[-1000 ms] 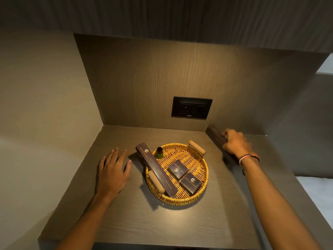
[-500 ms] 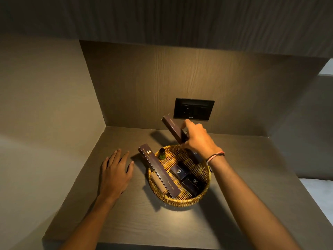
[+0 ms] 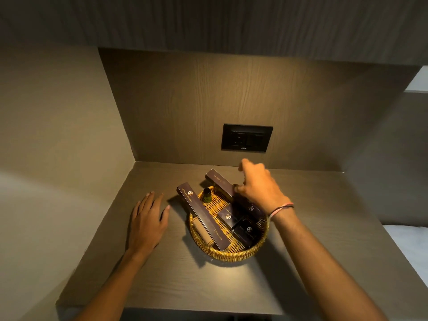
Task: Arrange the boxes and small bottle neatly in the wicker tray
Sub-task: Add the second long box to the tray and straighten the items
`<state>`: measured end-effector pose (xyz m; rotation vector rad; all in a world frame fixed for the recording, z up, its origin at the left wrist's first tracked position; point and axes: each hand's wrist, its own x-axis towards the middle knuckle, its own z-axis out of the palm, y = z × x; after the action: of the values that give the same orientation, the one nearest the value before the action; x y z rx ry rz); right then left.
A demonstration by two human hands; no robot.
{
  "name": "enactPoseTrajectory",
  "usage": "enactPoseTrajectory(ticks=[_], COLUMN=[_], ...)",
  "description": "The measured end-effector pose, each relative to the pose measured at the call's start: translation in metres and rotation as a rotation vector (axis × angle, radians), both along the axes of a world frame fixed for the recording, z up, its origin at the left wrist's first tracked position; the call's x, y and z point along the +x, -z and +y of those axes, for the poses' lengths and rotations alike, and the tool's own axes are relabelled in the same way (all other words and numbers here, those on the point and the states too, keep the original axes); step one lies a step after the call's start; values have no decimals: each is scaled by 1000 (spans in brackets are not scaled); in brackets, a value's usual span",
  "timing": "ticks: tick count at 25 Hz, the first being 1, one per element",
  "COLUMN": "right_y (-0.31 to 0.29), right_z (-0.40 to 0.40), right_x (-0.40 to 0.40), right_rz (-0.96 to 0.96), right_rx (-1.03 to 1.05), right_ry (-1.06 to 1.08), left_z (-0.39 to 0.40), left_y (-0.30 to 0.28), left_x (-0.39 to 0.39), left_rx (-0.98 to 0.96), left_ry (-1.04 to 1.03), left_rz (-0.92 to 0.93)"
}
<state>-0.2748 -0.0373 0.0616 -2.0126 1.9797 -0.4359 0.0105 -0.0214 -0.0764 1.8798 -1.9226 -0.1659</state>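
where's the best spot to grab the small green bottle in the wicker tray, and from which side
Probably by its dark cap, pinched from straight above. The small green bottle stands upright at the wicker tray's far-left rim, hemmed between the long Dental Kit box on its left and a second long box behind-right, leaving only the top open.

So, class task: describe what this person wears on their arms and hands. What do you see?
Both forearms are bare, with no sleeves in view. The right hand has thin thread bands at the wrist, pinkish and dark. The left hand has nothing on its wrist or fingers, and neither hand is gloved.
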Motion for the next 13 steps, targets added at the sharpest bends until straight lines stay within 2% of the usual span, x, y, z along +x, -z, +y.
enactPoseTrajectory(ticks=[2, 4, 9, 11, 13], right_y=[-6, -2, 48, 66, 74], right_z=[-13, -30, -50, -50, -47], right_x=[-23, -43, -52, -50, -49], right_rz=[-158, -355, -719, -861, -940], right_rx=[-88, -61, 337, 413, 420], right_ry=[1, -40, -102, -66, -26], left_z=[13, 33, 67, 68, 63], left_y=[-13, -25, -45, -47, -47], left_x=[-11, -32, -106, -122, -125], left_rx=[9, -12, 257, 287, 282], left_ry=[-99, -218, -249, -245, -245], left_rz=[246, 511, 983, 1107, 1146])
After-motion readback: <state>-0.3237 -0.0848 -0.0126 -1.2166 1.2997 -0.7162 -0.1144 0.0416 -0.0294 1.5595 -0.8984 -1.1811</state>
